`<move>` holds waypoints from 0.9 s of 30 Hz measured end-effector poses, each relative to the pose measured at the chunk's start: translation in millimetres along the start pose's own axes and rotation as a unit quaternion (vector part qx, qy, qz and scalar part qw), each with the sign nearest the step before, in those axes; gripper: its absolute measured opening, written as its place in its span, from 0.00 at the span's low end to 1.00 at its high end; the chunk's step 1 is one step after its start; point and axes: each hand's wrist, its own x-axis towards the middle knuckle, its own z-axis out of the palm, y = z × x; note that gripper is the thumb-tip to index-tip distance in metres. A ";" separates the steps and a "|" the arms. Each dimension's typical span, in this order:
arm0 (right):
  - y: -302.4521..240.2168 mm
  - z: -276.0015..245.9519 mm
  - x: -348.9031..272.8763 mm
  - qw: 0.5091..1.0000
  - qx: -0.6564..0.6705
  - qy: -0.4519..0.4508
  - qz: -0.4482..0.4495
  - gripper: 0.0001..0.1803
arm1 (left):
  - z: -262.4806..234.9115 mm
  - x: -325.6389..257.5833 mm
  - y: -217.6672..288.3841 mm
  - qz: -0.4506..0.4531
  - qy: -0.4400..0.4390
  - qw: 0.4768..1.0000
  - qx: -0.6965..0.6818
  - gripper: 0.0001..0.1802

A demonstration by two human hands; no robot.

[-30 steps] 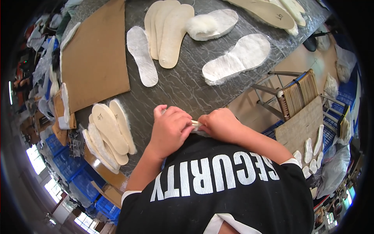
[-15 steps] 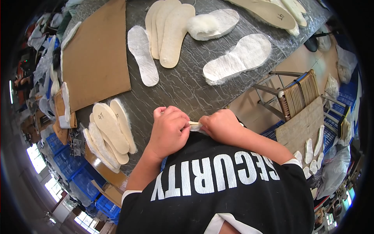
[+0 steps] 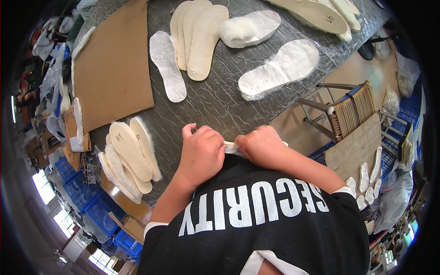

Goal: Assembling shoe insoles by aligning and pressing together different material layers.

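Observation:
Both my hands meet at the table's near edge, close to my black shirt. My left hand [image 3: 201, 153] and my right hand [image 3: 261, 145] are closed on a pale insole [image 3: 230, 147], of which only a short strip shows between my fists. A stack of cream insoles [image 3: 130, 158] with fleecy edges lies just left of my left hand. Farther out on the dark grey table [image 3: 220, 107] lie a white fleece insole [image 3: 167, 66], a small pile of tan insoles [image 3: 197, 36] and another white fleece insole [image 3: 279, 68].
A brown cardboard sheet [image 3: 112, 68] covers the table's left part. A fluffy insole [image 3: 250, 27] and long tan insoles [image 3: 316, 13] lie at the far side. A wicker-seat chair [image 3: 350, 112] stands at the right. Blue crates [image 3: 98, 215] and more insoles sit on the floor.
My hands stay together on the insole at the table edge; they shift only slightly.

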 end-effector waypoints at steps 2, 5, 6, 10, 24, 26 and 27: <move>-0.5 -0.3 1.6 1.000 -0.016 -0.001 -0.001 0.10 | 0.4 1.3 -0.2 0.012 -0.004 1.000 0.003 0.05; -1.9 3.7 6.1 0.999 0.037 0.016 0.011 0.10 | 4.6 1.3 -1.4 0.024 -0.009 1.000 0.001 0.05; 2.8 14.1 9.3 0.998 0.057 0.033 0.002 0.10 | 6.6 0.6 -1.7 0.028 -0.011 1.000 0.000 0.05; 6.1 19.2 9.5 0.995 0.076 0.068 -0.012 0.10 | -2.3 -2.8 -6.7 0.001 -0.007 0.999 -0.042 0.06; 4.1 12.8 9.1 0.994 0.087 0.061 -0.009 0.12 | -6.8 -11.0 -19.7 -0.039 -0.019 0.997 -0.067 0.05; 4.8 12.3 8.6 0.994 0.086 0.058 -0.014 0.12 | -6.3 -11.1 -19.9 -0.045 -0.019 0.996 -0.069 0.05; 5.9 12.0 8.5 0.995 0.082 0.054 -0.019 0.10 | -6.1 -11.0 -19.8 -0.051 -0.019 0.996 -0.071 0.05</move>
